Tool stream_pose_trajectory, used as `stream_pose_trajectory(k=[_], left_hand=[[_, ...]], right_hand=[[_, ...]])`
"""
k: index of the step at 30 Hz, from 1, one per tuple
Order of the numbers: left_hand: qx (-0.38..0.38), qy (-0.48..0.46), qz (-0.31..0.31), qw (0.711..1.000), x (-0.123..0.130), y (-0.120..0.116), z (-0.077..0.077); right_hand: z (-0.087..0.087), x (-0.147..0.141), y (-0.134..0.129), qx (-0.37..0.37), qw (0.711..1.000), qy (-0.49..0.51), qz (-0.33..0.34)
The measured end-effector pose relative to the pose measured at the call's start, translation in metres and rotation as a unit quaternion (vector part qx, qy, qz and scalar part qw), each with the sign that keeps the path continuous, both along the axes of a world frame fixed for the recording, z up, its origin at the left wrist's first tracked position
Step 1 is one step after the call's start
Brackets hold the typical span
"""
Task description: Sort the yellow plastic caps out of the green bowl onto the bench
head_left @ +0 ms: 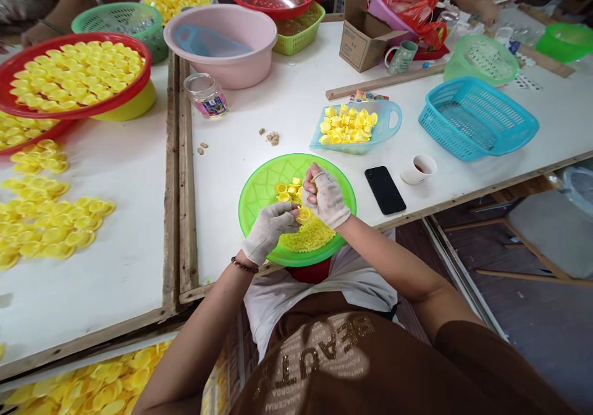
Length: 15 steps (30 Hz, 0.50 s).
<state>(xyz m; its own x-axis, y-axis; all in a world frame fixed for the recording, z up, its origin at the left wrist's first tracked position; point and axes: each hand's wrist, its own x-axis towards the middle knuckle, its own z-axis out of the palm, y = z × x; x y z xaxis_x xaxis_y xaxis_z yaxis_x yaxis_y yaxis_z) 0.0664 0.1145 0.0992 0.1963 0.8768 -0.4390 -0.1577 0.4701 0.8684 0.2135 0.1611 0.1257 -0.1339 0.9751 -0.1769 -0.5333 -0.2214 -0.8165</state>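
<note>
A white surface (222, 217) is carrying a green basin (254, 186), probably for catching whatever falls; above the basin, the right hand (328, 199) is holding its fingers together, any contents hidden; the left hand (269, 228) is pinching a yellow cup (304, 215).

Having open tabletop (217, 211) between bowl (259, 199) and wooden strip (188, 217); being hemmed in by phone (385, 190) and cup (411, 174) at right, scoop (383, 129) just beyond, jar (210, 104) and tub (245, 63) farther off at left.
</note>
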Motion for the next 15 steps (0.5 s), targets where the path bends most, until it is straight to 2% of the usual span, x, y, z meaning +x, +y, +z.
stream_pose_trajectory(k=[2, 4, 5, 6, 7, 8, 10, 11, 12, 13, 15], left_hand=[[0.001, -0.005, 0.003, 1.000, 0.000, 0.000, 0.001], [0.010, -0.007, 0.014, 1.000, -0.005, 0.000, 0.007], [0.023, -0.002, 0.026, 0.999, -0.011, 0.000, 0.012], [0.041, 0.011, 0.043, 0.998, -0.020, -0.001, 0.018], [0.065, 0.032, 0.063, 0.995, -0.032, -0.002, 0.025], [0.091, 0.059, 0.087, 0.990, -0.047, -0.003, 0.033], [0.134, 0.124, 0.150, 0.972, -0.085, -0.008, 0.043], [0.143, 0.161, 0.183, 0.959, -0.107, -0.012, 0.045], [0.139, 0.200, 0.212, 0.947, -0.130, -0.016, 0.045], [0.122, 0.241, 0.236, 0.933, -0.154, -0.021, 0.041], [0.074, 0.330, 0.256, 0.906, -0.199, -0.033, 0.026]], right_hand=[[-0.002, 0.009, 0.000, -0.004, 1.000, -0.030, 0.002], [-0.006, 0.022, -0.001, 0.014, 0.993, -0.115, 0.021], [-0.008, 0.028, -0.002, 0.041, 0.980, -0.189, 0.043], [-0.011, 0.035, -0.004, 0.082, 0.952, -0.283, 0.080], [-0.013, 0.040, -0.006, 0.133, 0.903, -0.389, 0.128], [-0.014, 0.044, -0.009, 0.190, 0.830, -0.492, 0.181], [-0.016, 0.045, -0.014, 0.293, 0.657, -0.637, 0.278], [-0.017, 0.041, -0.016, 0.331, 0.586, -0.669, 0.316], [-0.017, 0.035, -0.018, 0.361, 0.536, -0.680, 0.347], [-0.018, 0.026, -0.019, 0.383, 0.503, -0.677, 0.375], [-0.022, 0.005, -0.018, 0.401, 0.468, -0.669, 0.416]])
